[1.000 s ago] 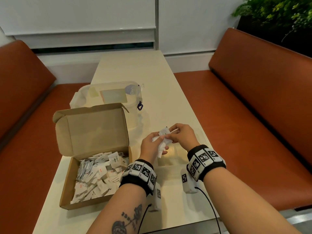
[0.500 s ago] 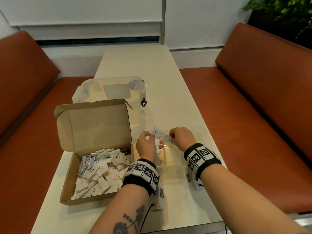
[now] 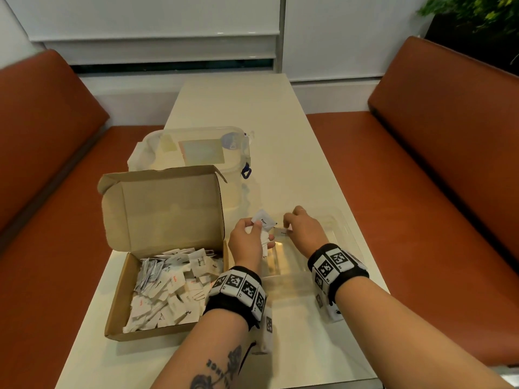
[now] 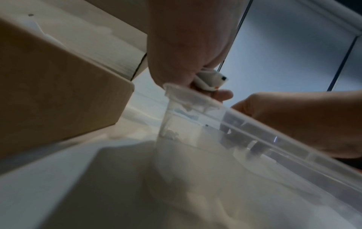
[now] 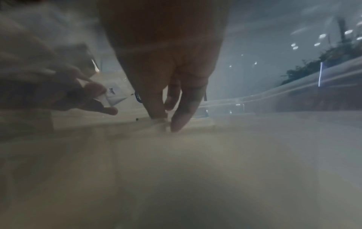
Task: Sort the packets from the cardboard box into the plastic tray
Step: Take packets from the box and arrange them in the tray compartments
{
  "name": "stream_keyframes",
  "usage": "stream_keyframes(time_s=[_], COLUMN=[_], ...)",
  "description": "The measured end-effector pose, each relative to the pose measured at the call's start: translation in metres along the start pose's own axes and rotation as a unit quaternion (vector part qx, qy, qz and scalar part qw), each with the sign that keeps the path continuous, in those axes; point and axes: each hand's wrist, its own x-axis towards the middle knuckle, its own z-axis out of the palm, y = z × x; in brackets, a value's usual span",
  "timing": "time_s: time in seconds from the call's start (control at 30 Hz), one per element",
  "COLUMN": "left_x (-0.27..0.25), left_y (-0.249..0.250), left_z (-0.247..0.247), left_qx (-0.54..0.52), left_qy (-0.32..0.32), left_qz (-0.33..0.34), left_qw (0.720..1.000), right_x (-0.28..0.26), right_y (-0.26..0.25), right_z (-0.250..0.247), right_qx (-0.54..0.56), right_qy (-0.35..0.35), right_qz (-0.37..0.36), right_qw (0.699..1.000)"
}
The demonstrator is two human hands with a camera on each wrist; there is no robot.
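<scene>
An open cardboard box point(image 3: 115, 304) on the left of the table holds a heap of small white packets point(image 3: 174, 287). To its right lies a clear plastic tray point(image 3: 341, 234). My left hand point(image 3: 257, 227) grips a bunch of white packets point(image 3: 264, 220) over the tray's left end; the left wrist view shows them point(image 4: 211, 80) sticking out from its fingers above the tray rim point(image 4: 254, 124). My right hand point(image 3: 289, 230) pinches a single packet point(image 3: 282, 232) low inside the tray. In the right wrist view its fingertips point(image 5: 156, 111) reach down to the tray floor.
A clear lidded plastic container point(image 3: 196, 153) stands behind the box's raised lid point(image 3: 163, 209). Orange benches point(image 3: 421, 192) run along both sides of the narrow cream table point(image 3: 252, 108). A plant point(image 3: 477, 12) sits at the back right.
Both hands have come down from above the table to the tray. My right hand has drawn one packet away from the bunch in my left hand and lowered it into the tray.
</scene>
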Motion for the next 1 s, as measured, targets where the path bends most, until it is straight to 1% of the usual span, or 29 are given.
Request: stream_keyframes(time_s=[0.07,0.17,0.27,0.6,0.7,0.87,1.0], left_x=[0.000,0.000,0.001,0.000,0.000,0.000,0.001], left_y=[0.002,0.003,0.004,0.003,0.002,0.001,0.002], left_z=[0.000,-0.001,-0.002,-0.004,-0.004,-0.004,-0.005], left_qx=[-0.003,-0.016,-0.012,-0.018,-0.018,-0.003,-0.003], left_qy=[-0.009,-0.019,-0.023,-0.028,-0.025,-0.031,-0.036], left_qz=[-0.002,-0.010,-0.013,-0.009,-0.003,0.003,-0.004], left_qw=[1.000,1.000,1.000,0.999,1.000,1.000,0.999], right_x=[0.000,0.002,0.004,0.005,0.005,0.004,-0.001], right_y=[0.001,0.004,0.005,0.005,0.002,-0.001,0.000], right_z=[0.000,-0.001,-0.003,-0.014,-0.017,-0.010,0.001], right_qx=[0.019,0.025,0.036,0.039,0.028,-0.013,-0.010], right_qy=[0.011,0.002,0.007,-0.009,-0.003,-0.018,0.003], right_qz=[0.009,0.020,0.026,0.033,0.029,0.027,0.039], right_qw=[1.000,1.000,0.999,0.999,0.999,0.999,0.999])
